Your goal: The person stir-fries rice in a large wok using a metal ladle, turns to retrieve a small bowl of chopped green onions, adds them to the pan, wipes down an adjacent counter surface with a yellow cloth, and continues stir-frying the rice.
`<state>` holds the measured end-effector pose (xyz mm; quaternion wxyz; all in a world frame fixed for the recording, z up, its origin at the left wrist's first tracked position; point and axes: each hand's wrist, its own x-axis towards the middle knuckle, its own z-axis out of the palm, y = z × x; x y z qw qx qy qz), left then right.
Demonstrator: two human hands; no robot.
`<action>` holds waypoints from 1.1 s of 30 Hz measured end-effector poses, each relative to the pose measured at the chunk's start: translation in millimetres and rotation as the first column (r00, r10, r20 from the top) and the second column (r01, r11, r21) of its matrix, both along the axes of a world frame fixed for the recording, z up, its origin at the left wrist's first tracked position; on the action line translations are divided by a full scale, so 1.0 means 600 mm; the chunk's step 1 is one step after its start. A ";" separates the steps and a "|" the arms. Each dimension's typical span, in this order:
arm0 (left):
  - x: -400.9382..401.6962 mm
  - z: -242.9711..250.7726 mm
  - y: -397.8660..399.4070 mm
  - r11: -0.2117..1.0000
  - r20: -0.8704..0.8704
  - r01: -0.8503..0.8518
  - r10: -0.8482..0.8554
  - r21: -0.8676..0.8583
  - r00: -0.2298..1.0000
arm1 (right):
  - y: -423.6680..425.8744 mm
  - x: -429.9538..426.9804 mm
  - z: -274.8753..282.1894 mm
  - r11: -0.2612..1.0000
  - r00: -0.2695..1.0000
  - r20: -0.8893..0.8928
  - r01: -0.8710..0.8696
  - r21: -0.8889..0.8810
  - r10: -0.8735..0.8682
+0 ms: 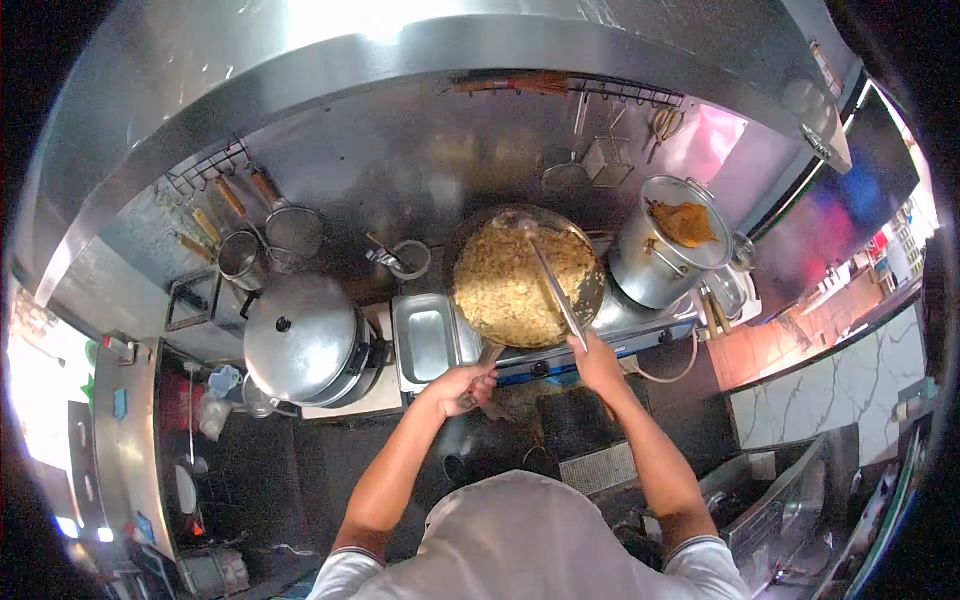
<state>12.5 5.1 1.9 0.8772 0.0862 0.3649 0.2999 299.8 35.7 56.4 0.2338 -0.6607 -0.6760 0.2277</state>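
A wide wok (596,289) full of fried rice (502,277) sits on the gas stove (611,352). My left hand (459,388) grips the wok's handle (491,352) at the near side; a cloth seems to hang there, but it is blurred. My right hand (598,364) is closed around the handle of a long metal ladle (553,281). The ladle's head rests in the rice near the wok's far rim, partly covered by grains. Yellowish bits, perhaps egg, are mixed through the rice.
Left stands a large lidded pot (300,337) beside a rectangular steel tray (427,337). A tall pot (641,262), topped by a strainer of brown powder or crumbs (684,223), stands right. Strainers (294,229) hang on the wall. The range hood (390,49) overhangs the stove.
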 end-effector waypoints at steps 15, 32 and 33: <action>0.004 0.032 -0.001 0.999 0.033 0.014 -0.013 -0.048 0.999 | -0.164 0.126 -0.054 0.967 0.888 0.405 -0.135 -0.218 0.216; -0.002 0.030 -0.007 0.997 0.065 -0.009 0.014 -0.081 0.998 | -0.146 0.247 -0.028 0.974 0.934 0.358 0.071 -0.217 0.012; -0.002 0.030 -0.009 0.997 0.067 0.003 0.003 -0.081 0.998 | -0.171 0.223 -0.026 0.974 0.970 0.241 0.064 -0.218 -0.009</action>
